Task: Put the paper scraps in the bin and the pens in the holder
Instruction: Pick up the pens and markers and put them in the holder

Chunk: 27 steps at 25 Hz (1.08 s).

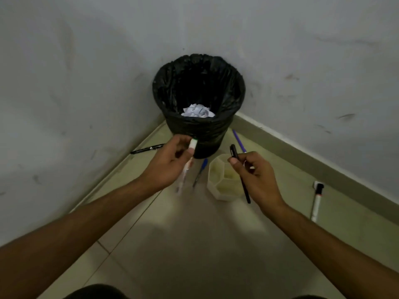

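We are looking into a corner where two scuffed grey walls (pixel 86 72) are meeting. A pale skirting (pixel 302 147) is running along their foot. Beige floor tiles (pixel 194 244) are catching dim light, and a shadow is falling across them near us.

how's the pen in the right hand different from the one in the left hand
The black pen in the right hand is dark, slim and sharp in view; the white pen in the left hand is pale with a green-tipped end and motion-blurred. The black one is over the holder, the white one beside the bin. Both are held off the floor.
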Motion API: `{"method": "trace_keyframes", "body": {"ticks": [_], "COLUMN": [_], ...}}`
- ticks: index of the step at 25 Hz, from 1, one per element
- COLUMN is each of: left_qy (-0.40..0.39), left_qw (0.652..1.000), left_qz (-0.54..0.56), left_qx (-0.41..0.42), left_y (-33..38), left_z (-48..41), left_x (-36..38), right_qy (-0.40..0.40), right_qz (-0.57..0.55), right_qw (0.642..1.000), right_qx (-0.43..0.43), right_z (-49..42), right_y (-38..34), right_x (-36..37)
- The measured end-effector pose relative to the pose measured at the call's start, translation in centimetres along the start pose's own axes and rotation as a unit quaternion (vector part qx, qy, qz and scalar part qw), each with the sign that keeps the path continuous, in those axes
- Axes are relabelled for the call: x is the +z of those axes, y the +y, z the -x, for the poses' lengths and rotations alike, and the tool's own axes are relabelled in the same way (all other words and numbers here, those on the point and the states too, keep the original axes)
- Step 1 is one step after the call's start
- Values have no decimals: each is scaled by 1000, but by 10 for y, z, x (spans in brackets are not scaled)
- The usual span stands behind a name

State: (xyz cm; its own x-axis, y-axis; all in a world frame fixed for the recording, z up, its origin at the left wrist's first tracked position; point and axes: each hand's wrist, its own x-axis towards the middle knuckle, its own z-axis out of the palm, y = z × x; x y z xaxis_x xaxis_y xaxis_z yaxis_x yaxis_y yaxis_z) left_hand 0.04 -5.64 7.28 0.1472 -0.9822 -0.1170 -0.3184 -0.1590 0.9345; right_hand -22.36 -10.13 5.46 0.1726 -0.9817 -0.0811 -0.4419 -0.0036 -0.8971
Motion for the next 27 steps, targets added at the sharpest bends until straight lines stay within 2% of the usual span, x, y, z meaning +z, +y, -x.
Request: {"method": "trace_keyframes", "body": {"ticks": [2, 6, 10, 15, 21, 24, 27], "left_qy": [6, 8, -13, -46, -74, -89, -77], "left_qw": [999, 996, 992, 988, 967, 958, 956], "left_qz": [8, -13, -65, -117, -231, -263, -278], "left_qx": [31, 89, 106, 92, 74, 78, 53], "left_y": [12, 12, -10, -32, -39, -38, -41], "left_z": [-13, -29, -35, -41, -36, -32, -29], "left_x": [13, 27, 38, 53, 58, 53, 26], "right_qy": [28, 24, 2, -83, -176, -211, -212], "right_qz": [-13, -32, 82, 237, 327, 388, 380], "right_qw": [1000, 999, 988, 946, 908, 876, 880], "right_qx": [2, -31, -130, -204, -196, -195, -192], "right_z": [-9, -28, -37, -48, -52, -48, -42], "right_y": [-1, -7, -16, -9, 4, 6, -1], "right_x": [-12, -22, -13, 3, 14, 16, 9]}}
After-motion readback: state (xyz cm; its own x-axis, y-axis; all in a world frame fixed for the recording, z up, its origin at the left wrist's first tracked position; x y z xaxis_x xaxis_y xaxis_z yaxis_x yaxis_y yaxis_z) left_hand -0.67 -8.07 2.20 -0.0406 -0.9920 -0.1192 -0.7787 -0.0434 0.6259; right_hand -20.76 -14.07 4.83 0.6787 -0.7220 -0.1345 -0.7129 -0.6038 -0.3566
